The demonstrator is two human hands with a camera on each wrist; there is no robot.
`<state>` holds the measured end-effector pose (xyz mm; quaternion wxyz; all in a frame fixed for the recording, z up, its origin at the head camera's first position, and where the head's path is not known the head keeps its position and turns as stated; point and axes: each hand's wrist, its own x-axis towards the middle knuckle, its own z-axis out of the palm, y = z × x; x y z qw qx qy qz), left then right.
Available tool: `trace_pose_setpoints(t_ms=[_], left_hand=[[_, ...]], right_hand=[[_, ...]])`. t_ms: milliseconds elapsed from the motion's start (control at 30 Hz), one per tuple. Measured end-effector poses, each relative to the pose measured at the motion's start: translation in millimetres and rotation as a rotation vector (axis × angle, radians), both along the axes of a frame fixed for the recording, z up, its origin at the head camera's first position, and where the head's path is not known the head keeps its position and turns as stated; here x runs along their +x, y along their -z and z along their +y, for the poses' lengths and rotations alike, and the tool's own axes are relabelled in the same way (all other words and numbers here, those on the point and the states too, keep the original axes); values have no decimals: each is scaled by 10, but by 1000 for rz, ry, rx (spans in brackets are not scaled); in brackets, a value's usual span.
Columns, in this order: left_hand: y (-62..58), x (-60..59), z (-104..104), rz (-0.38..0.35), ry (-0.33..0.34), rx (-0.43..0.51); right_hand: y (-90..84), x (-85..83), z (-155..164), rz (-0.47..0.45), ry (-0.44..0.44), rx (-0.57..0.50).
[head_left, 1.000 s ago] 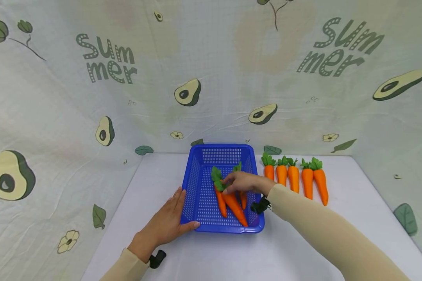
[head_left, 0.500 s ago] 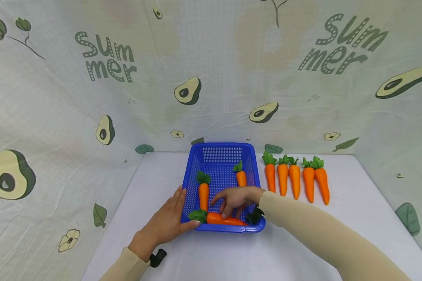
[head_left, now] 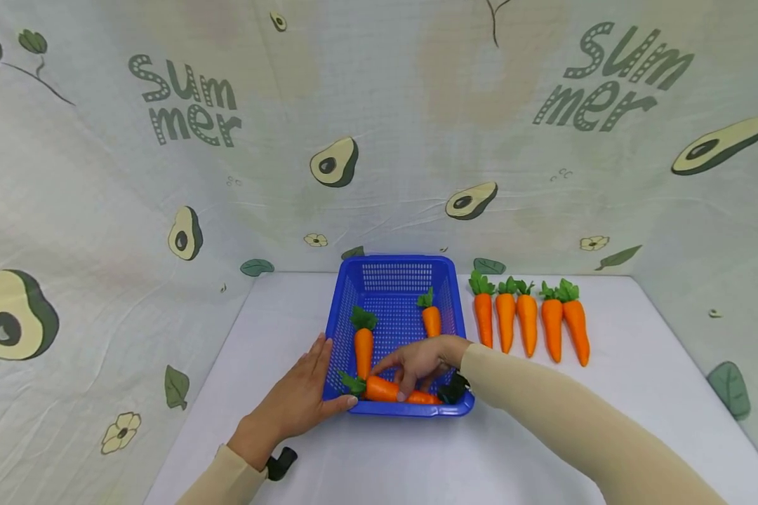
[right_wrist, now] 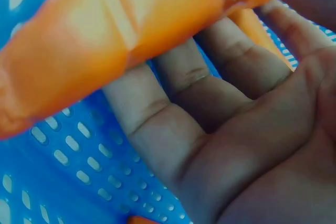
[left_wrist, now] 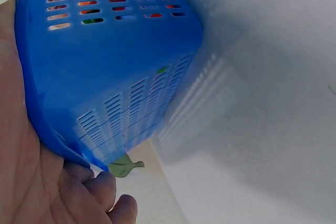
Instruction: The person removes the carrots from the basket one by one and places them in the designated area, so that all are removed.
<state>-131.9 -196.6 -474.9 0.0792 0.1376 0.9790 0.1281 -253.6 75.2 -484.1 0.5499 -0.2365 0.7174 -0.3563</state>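
My right hand (head_left: 422, 359) is inside the blue basket (head_left: 410, 412), its thumb and fingers holding a carrot (head_left: 382, 388) with green leaves. This carrot lies crosswise along the near wall, leaves to the left; the right wrist view shows fingers against the orange body (right_wrist: 110, 35). Another carrot (head_left: 363, 349) lies lengthwise on the left of the basket floor. A third carrot (head_left: 432, 320) lies at the right, its lower part hidden by my right hand. My left hand (head_left: 303, 384) rests along the basket's left rim, thumb on the near rim; the left wrist view shows its palm against the rim.
Several carrots (head_left: 527, 326) lie side by side on the white table (head_left: 524, 435), right of the basket, leaves toward the back. A cloth (head_left: 391, 91) printed with avocados and lettering hangs behind the table and at the sides.
My right hand has moved toward the near wall, and the carrot it holds has turned crosswise there. The left carrot now lies farther left, lengthwise. My left hand has stayed on the rim.
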Motion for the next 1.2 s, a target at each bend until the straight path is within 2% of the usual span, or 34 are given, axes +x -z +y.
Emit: trace_pose_setpoints(t_ms=[133, 333, 600, 867, 1200], left_hand=[[-10, -1, 6, -3, -4, 9], [-11, -4, 12, 9, -2, 9], [-2, -4, 19, 11, -17, 12], [5, -7, 13, 11, -8, 8], [15, -15, 18, 6, -17, -7]], right_hand=[[-12, -11, 1, -22, 36, -43], [-18, -37, -10, -90, 153, -160], [-56, -86, 35, -19, 263, -250], [-167, -128, 108, -21, 400, -364], [-244, -189, 226, 9, 475, -469]])
